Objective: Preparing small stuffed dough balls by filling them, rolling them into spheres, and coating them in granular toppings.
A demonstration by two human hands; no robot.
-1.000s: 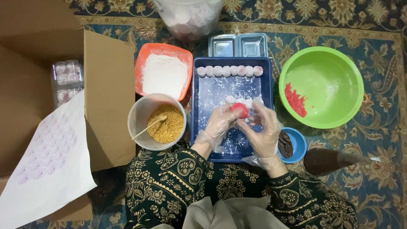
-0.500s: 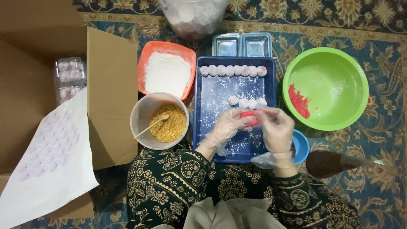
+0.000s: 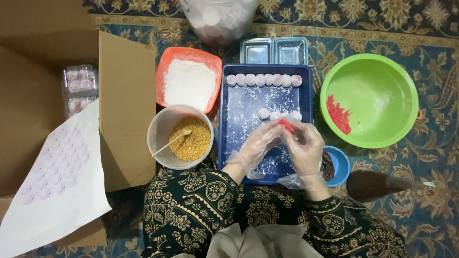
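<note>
Both my hands wear thin clear gloves and meet over the blue tray [image 3: 239, 129]. My left hand [image 3: 258, 143] and my right hand [image 3: 303, 145] together pinch a small red piece of dough [image 3: 286, 125]. A row of several white floured balls [image 3: 263, 80] lines the tray's far edge. A few more balls [image 3: 275, 114] lie just beyond my fingertips. White flour dusts the tray's floor.
An orange dish of white flour [image 3: 189, 83] and a white tub of golden crumbs with a spoon [image 3: 184, 138] stand left of the tray. A green bowl with red dough [image 3: 368, 100] is right. A small blue bowl [image 3: 339, 165], cardboard box [image 3: 43, 95], clear plastic containers [image 3: 275, 50].
My hands have lifted slightly off the tray and drawn toward me, still working the red piece between the fingers. More balls now show behind my fingertips.
</note>
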